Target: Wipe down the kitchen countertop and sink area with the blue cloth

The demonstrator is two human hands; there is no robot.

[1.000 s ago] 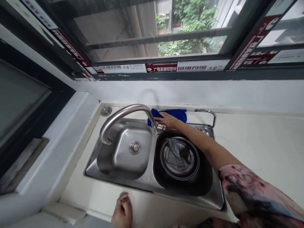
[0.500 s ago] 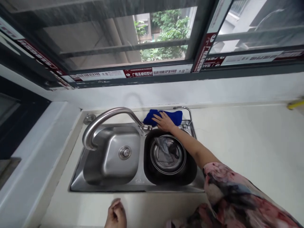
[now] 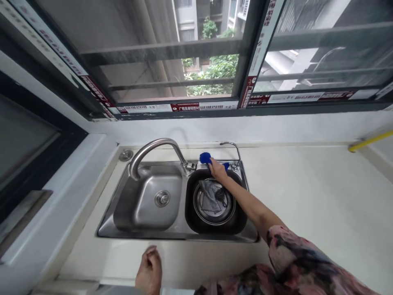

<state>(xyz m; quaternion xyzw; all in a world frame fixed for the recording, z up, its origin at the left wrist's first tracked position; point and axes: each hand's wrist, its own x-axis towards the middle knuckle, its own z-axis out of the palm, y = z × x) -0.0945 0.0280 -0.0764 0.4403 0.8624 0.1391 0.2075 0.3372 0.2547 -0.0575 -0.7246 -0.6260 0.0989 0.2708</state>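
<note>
My right hand (image 3: 218, 171) is closed round a bunched blue cloth (image 3: 205, 157) at the back rim of the sink, above the right basin. Part of the cloth sticks out on either side of the fingers. Below my right wrist, a round metal strainer (image 3: 199, 213) sits in the dark right basin (image 3: 192, 221), with a crumpled grey cloth or bag (image 3: 209, 196) and something dark inside it. My left hand (image 3: 149, 270) is curled into a loose fist near the counter's front edge, with nothing visible in it.
A curved metal faucet (image 3: 159, 142) arches over the left basin (image 3: 147, 205), which has a drain strainer (image 3: 162, 198). A thin small tap (image 3: 236, 149) stands at the back right corner. A round metal fitting (image 3: 125, 155) lies back left. A yellow pipe (image 3: 368, 141) meets the counter at right.
The blue cloth was spread under my flat right hand; now it is bunched in my grip. The view has tilted up and shifted. My left hand stays curled.
</note>
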